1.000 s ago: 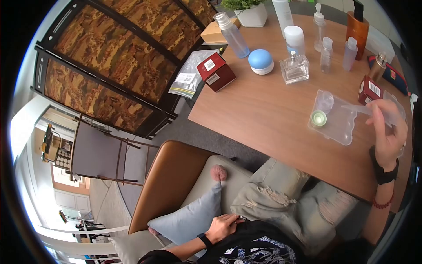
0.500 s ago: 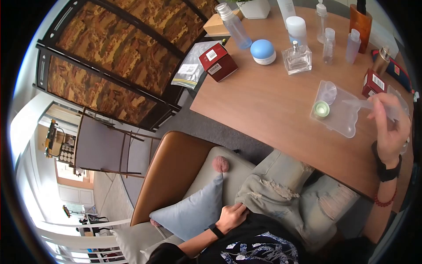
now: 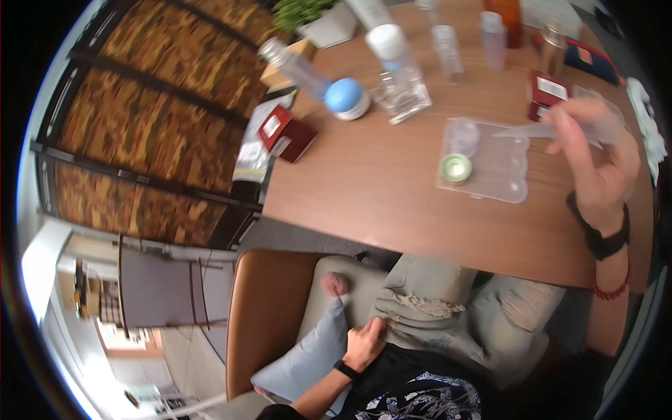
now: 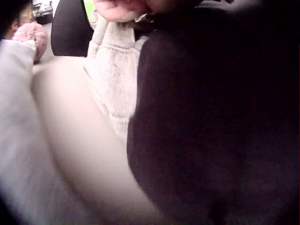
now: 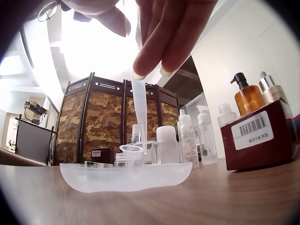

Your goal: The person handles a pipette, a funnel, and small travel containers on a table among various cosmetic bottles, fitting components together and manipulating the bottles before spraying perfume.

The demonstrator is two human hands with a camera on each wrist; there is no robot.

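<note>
My right hand (image 3: 595,150) pinches a translucent plastic dropper (image 5: 140,110) between thumb and fingers. Its tapered tip points down over a clear shallow tray (image 3: 498,168) with a scalloped edge, in the right wrist view. In the tray sit a small clear jar (image 3: 463,136) and, beside it, a small round green-rimmed container (image 3: 456,169). The dropper tip overlaps the jar area from that low angle. My left hand (image 3: 366,344) rests on the lap with loosely curled fingers; only part of it shows at the top of the left wrist view.
Close to my right hand stands a red box (image 3: 548,96), with a gold-capped bottle (image 3: 552,52) behind it. Across the table are a blue-lidded jar (image 3: 346,99), a glass perfume bottle (image 3: 406,100), several pump bottles, and another red box (image 3: 287,134) near the left edge.
The head view has turned, so the table things appear shifted left. My right hand keeps its grip on the dropper over the tray's right side. The left hand stays on the lap.
</note>
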